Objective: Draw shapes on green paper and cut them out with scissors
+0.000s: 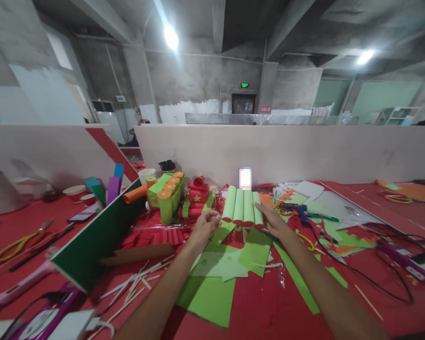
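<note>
Head view, sole view: row of four pale green rolls (pixel 243 206) between both hands, held over cut green sheets (pixel 208 297), short of the far pale partition (pixel 304 151). Long axes roughly near-far, side by side from left to right, red ends toward the near side. Grasped at the right edge by the right hand (pixel 272 219), thumb on the outermost roll, other fingers mostly hidden. Left hand (pixel 208 224) just beside the near left corner, fingers curled, tips gathered; cannot tell whether pinching anything small or touching the leftmost roll. Key relation: from left hand, rolls to the right and slightly far, approached across the axes rather than along them; from right hand, directly left. Right hand nearer, already in contact. Farther left, red starred model (pixel 197 199); farther right, blue corded tool (pixel 302 213).
</note>
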A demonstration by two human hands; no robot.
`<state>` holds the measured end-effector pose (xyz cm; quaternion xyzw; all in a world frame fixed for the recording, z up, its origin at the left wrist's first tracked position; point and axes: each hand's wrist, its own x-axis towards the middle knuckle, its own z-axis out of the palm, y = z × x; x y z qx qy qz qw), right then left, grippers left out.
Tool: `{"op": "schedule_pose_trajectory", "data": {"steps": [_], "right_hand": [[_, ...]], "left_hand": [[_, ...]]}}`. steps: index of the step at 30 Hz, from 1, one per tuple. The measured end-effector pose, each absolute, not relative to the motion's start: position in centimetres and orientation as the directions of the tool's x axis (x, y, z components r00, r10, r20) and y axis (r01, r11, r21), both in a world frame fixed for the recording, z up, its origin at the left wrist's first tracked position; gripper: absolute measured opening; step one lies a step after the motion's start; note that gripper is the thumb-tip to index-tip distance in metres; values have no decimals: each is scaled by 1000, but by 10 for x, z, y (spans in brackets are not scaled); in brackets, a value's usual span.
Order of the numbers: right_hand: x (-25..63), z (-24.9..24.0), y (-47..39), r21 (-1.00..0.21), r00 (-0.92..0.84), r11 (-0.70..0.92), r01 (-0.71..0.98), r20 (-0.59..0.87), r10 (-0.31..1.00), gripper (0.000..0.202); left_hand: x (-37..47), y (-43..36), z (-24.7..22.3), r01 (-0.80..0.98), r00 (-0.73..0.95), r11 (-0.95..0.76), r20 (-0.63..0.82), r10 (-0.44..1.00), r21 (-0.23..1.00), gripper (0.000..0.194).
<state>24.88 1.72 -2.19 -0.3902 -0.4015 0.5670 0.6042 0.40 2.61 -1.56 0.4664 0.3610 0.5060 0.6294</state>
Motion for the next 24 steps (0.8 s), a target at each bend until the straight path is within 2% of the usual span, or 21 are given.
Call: {"op": "schedule_pose_trajectory", "data": {"steps": [6, 11, 17, 24], "right_hand": [[253, -29, 22, -933, 65, 51, -357, 29, 997, 26], [256, -37, 29, -935, 101, 56, -349, 22, 995, 32], [249, -33, 25, -949, 138, 48, -311, 5, 990, 58], [245, -27, 14, -987, 84, 8, -160, -6, 996, 80]], "left_hand": [[3, 32, -18, -291, 191, -4, 62, 980, 957, 40], [3, 30, -13, -204, 182, -42, 80, 980, 978, 39], [1, 27, -9, -74, 245, -151, 165, 955, 986, 31], [3, 27, -10, -48, 312, -223, 226, 923, 974, 34]]}}
